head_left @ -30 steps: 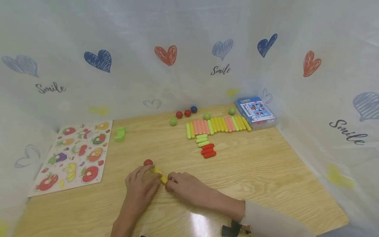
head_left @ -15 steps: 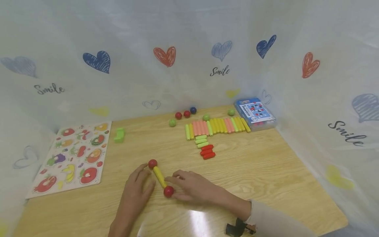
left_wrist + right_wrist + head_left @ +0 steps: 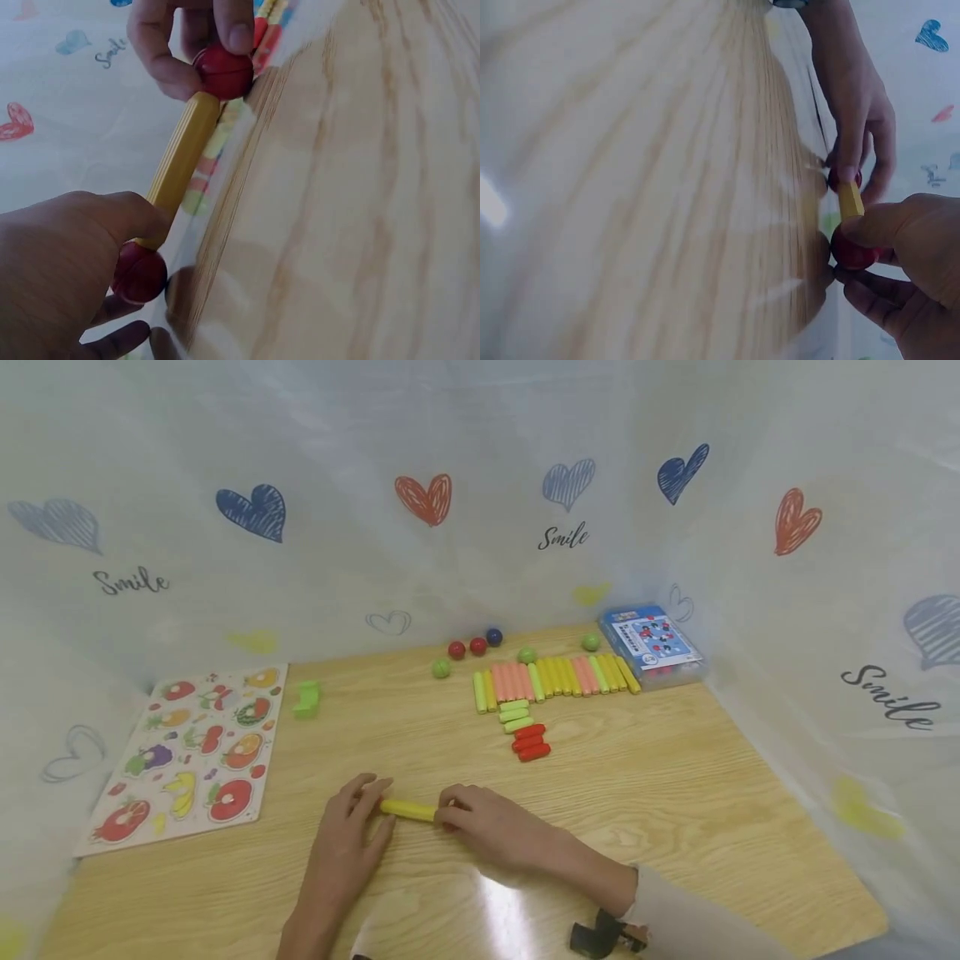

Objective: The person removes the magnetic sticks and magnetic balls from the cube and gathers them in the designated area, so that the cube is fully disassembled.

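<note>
A yellow toy rod (image 3: 407, 810) lies crosswise between both hands, low over the wooden table (image 3: 637, 818). Each end carries a red ball; the left wrist view shows the near ball (image 3: 140, 274) and the far ball (image 3: 225, 73). My left hand (image 3: 345, 835) holds the left end, its thumb against the rod beside the ball and fingers around the far side. With thumb and fingers, my right hand (image 3: 495, 827) pinches the ball (image 3: 853, 251) at the right end. In the head view the fingers hide most of both balls.
Behind the hands lie a row of yellow, pink and green rods (image 3: 558, 678), short green rods (image 3: 515, 716) and red rods (image 3: 531, 742). Balls (image 3: 477, 647) and a blue-lidded box (image 3: 652, 643) stand farther back. A fruit puzzle board (image 3: 183, 752) and green block (image 3: 307, 699) are left.
The rod has turned from a steep slant to nearly crosswise. A second red ball appeared at its near end half a second ago; the right hand now pinches that ball, and the left hand grips the other end.
</note>
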`<state>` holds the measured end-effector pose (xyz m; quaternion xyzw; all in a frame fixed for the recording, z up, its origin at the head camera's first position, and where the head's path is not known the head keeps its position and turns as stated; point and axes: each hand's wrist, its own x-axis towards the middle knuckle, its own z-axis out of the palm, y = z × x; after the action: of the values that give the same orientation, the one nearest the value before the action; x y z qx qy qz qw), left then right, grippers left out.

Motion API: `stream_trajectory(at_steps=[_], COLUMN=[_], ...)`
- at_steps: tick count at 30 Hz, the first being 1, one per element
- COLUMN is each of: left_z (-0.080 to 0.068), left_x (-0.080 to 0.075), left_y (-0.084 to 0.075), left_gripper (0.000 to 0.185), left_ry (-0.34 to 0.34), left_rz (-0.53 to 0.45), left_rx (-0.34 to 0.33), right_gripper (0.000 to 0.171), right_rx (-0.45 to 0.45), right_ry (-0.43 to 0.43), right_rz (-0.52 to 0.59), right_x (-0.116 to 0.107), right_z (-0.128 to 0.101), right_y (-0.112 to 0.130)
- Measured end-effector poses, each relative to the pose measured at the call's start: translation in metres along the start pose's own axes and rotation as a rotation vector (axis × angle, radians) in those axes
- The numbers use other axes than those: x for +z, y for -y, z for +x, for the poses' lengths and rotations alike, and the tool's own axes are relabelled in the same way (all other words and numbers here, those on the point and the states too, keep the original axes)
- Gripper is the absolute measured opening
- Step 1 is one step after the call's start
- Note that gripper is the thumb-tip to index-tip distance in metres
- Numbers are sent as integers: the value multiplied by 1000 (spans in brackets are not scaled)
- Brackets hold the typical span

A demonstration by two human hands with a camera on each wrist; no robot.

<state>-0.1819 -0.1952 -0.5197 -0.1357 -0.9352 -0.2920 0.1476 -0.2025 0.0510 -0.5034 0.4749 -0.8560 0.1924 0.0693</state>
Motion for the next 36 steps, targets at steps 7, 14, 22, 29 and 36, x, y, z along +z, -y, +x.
stream_trajectory(at_steps=[7, 14, 22, 29, 36], left_z=[-1, -2, -1, -1, -2], left_x=[-1, -2, -1, -1, 1], left_y=[1, 0, 1, 5, 3], left_gripper=[25, 24, 28, 28, 30], left_ry=[-24, -34, -34, -19, -16], left_rz=[45, 59, 68, 87, 76], left_rx=[92, 14, 7, -9, -10], right_gripper=[19, 27, 35, 38, 39], right_rx=[-34, 159, 481, 705, 744], right_ry=[-55, -35, -194, -197, -94], right_rz=[17, 81, 144, 121, 139], right_x=[-4, -28, -90, -112, -112], right_z=[-3, -2, 16, 35, 50], right_y=[-15, -36, -120, -220, -267])
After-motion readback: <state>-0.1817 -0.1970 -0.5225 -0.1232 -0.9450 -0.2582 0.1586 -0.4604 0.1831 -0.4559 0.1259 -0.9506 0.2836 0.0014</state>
